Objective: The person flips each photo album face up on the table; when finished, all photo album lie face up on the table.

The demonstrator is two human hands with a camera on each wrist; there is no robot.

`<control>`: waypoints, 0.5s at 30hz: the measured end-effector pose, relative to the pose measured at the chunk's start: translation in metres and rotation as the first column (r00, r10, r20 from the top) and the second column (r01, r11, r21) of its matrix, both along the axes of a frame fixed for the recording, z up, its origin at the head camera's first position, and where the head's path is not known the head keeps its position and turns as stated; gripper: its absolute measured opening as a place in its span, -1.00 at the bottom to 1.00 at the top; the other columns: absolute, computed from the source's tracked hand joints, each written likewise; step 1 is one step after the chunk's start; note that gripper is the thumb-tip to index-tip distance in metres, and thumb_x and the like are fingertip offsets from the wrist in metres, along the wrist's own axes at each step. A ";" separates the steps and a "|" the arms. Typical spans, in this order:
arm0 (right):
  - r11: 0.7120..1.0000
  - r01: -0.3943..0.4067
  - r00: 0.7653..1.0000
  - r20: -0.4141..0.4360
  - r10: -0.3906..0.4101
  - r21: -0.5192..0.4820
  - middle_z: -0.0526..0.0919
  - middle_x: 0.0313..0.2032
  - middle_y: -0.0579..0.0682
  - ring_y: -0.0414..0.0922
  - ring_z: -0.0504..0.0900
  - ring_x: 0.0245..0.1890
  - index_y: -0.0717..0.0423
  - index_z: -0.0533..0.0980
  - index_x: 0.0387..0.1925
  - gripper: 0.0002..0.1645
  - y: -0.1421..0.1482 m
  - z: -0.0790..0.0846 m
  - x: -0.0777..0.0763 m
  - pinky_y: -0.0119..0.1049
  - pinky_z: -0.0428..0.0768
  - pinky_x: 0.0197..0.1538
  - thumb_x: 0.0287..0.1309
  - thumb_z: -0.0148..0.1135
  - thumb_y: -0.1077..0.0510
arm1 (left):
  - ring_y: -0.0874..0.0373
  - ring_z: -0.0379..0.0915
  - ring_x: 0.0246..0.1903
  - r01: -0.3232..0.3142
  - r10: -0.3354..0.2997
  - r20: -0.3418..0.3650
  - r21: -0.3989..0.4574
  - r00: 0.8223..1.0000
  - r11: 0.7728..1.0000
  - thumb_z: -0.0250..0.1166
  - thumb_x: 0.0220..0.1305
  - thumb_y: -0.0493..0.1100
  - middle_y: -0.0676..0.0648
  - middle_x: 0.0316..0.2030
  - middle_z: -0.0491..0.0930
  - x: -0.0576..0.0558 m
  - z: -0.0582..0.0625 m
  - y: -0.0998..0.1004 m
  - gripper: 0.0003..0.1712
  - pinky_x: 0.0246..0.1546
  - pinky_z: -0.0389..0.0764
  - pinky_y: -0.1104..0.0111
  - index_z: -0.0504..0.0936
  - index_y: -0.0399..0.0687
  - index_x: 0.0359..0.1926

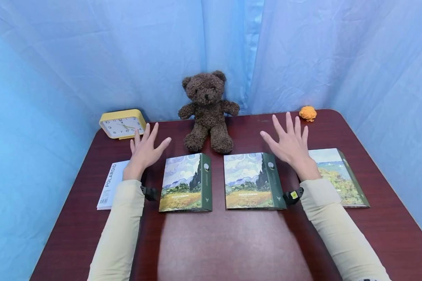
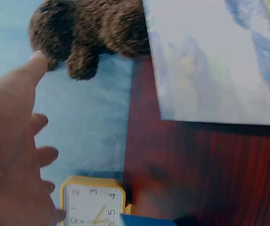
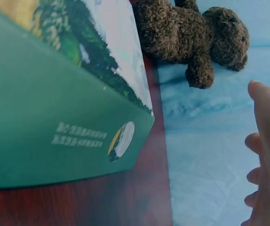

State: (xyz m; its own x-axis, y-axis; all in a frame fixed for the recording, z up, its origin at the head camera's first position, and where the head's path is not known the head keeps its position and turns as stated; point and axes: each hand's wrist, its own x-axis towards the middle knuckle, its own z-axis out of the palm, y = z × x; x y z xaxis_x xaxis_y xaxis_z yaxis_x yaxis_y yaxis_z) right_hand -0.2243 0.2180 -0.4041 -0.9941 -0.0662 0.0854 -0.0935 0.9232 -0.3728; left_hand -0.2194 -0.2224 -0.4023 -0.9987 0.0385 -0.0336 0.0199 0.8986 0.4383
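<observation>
Left hand (image 1: pixel 145 152) released, fingers spread, raised over worktop (image 1: pixel 74 238) between white POLAROID item (image 1: pixel 107 187) near left edge and left photo album (image 1: pixel 181 183); fingertips overlap yellow clock (image 1: pixel 123 124), far-left corner, in head view. Right hand (image 1: pixel 291 146) likewise released, fingers splayed, between right photo album (image 1: pixel 247 183) and seascape album (image 1: pixel 342 177) toward right edge, partly hidden by right arm. Both photo albums lie side by side, slightly apart, mid-worktop, green spines facing right. Brown teddy bear (image 1: pixel 207 111) sits upright at middle of far edge; orange yarn ball (image 1: pixel 308 113) near far-right corner.
</observation>
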 end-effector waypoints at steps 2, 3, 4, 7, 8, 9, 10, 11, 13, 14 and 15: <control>1.000 -0.011 0.999 -0.036 0.011 -0.015 -0.45 0.42 0.00 0.07 -0.54 0.38 -0.35 -0.23 0.42 -0.10 -0.003 0.002 -0.002 0.23 -0.48 0.26 0.13 -0.33 -0.52 | -0.10 -0.75 0.35 0.019 -0.018 -0.021 0.048 1.000 0.999 -0.18 0.17 0.50 0.01 0.43 -0.40 0.000 0.003 -0.006 -0.09 0.23 -0.42 -0.21 -0.28 0.37 0.43; 0.999 -0.018 0.998 -0.056 0.017 -0.026 -0.42 0.43 0.00 0.06 -0.51 0.39 -0.34 -0.22 0.42 -0.10 -0.005 0.004 -0.003 0.20 -0.45 0.29 0.14 -0.31 -0.51 | -0.12 -0.70 0.36 0.031 -0.028 -0.038 0.077 0.999 0.997 -0.15 0.20 0.46 -0.01 0.44 -0.37 0.000 0.004 -0.009 -0.10 0.24 -0.38 -0.21 -0.25 0.34 0.44; 0.999 -0.026 0.997 -0.078 0.023 -0.036 -0.39 0.43 0.01 0.05 -0.47 0.40 -0.33 -0.20 0.42 -0.11 -0.007 0.005 -0.004 0.17 -0.41 0.31 0.15 -0.29 -0.49 | -0.12 -0.65 0.37 0.038 -0.033 -0.057 0.105 0.998 0.994 -0.12 0.21 0.44 -0.02 0.44 -0.32 0.001 0.005 -0.012 -0.11 0.25 -0.35 -0.20 -0.21 0.30 0.44; 0.996 -0.058 0.987 -0.152 0.047 -0.074 -0.25 0.44 0.04 0.06 -0.31 0.41 -0.25 -0.14 0.44 -0.13 -0.013 0.009 -0.006 0.13 -0.26 0.34 0.19 -0.21 -0.42 | -0.11 -0.41 0.40 0.063 -0.042 -0.122 0.170 0.992 0.983 -0.04 0.25 0.35 -0.07 0.43 -0.16 0.003 0.008 -0.021 -0.14 0.28 -0.20 -0.13 -0.09 0.17 0.45; 0.993 -0.072 0.983 -0.175 0.055 -0.092 -0.20 0.43 0.04 0.06 -0.25 0.41 -0.22 -0.11 0.44 -0.13 -0.016 0.011 -0.006 0.13 -0.21 0.34 0.20 -0.18 -0.39 | -0.09 -0.34 0.40 0.065 -0.040 -0.135 0.193 0.990 0.979 -0.02 0.26 0.32 -0.09 0.42 -0.11 0.004 0.009 -0.024 -0.15 0.29 -0.15 -0.11 -0.05 0.12 0.44; 0.990 -0.085 0.979 -0.195 0.062 -0.111 -0.16 0.43 0.04 0.06 -0.20 0.41 -0.19 -0.08 0.43 -0.14 -0.019 0.012 -0.007 0.13 -0.16 0.34 0.21 -0.15 -0.37 | -0.08 -0.26 0.39 0.063 -0.032 -0.143 0.214 0.989 0.975 0.00 0.26 0.30 -0.10 0.41 -0.06 0.006 0.010 -0.027 -0.16 0.29 -0.10 -0.09 -0.02 0.10 0.44; 0.987 -0.099 0.975 -0.212 0.070 -0.130 -0.12 0.42 0.04 0.05 -0.16 0.40 -0.17 -0.07 0.43 -0.14 -0.023 0.013 -0.008 0.13 -0.11 0.33 0.21 -0.12 -0.35 | -0.07 -0.20 0.38 0.054 -0.021 -0.142 0.232 0.990 0.971 0.01 0.26 0.29 -0.10 0.40 -0.02 0.008 0.011 -0.030 -0.17 0.28 -0.05 -0.08 0.00 0.10 0.43; 0.982 -0.115 0.971 -0.226 0.079 -0.152 -0.09 0.42 0.03 0.05 -0.13 0.40 -0.17 -0.05 0.43 -0.15 -0.026 0.014 -0.008 0.14 -0.07 0.32 0.21 -0.09 -0.32 | -0.06 -0.15 0.37 0.044 -0.011 -0.132 0.248 0.991 0.968 0.01 0.26 0.29 -0.10 0.40 0.01 0.010 0.012 -0.034 -0.17 0.27 0.00 -0.08 0.01 0.10 0.43; 0.969 -0.149 0.963 -0.249 0.098 -0.196 -0.03 0.41 0.02 0.04 -0.08 0.39 -0.16 -0.02 0.42 -0.16 -0.034 0.017 -0.009 0.13 0.01 0.30 0.21 -0.04 -0.28 | -0.09 -0.07 0.35 0.012 0.016 -0.091 0.295 0.996 0.955 0.02 0.24 0.31 -0.11 0.38 0.04 0.014 0.013 -0.041 -0.17 0.24 0.10 -0.08 0.01 0.16 0.43; 0.962 -0.167 0.959 -0.262 0.107 -0.217 -0.01 0.40 0.01 0.03 -0.06 0.38 -0.15 0.00 0.42 -0.17 -0.039 0.017 -0.010 0.12 0.04 0.29 0.21 -0.01 -0.26 | -0.10 -0.03 0.34 -0.003 0.027 -0.069 0.316 0.997 0.949 0.01 0.23 0.32 -0.11 0.38 0.06 0.017 0.014 -0.045 -0.17 0.21 0.14 -0.09 0.00 0.20 0.43; 0.955 -0.184 0.954 -0.275 0.117 -0.234 0.02 0.39 0.00 0.02 -0.04 0.38 -0.14 0.02 0.42 -0.17 -0.043 0.018 -0.011 0.11 0.07 0.29 0.20 0.02 -0.24 | -0.11 0.01 0.32 -0.018 0.036 -0.049 0.334 0.998 0.942 0.01 0.22 0.34 -0.11 0.37 0.08 0.019 0.014 -0.048 -0.17 0.19 0.19 -0.10 0.00 0.25 0.43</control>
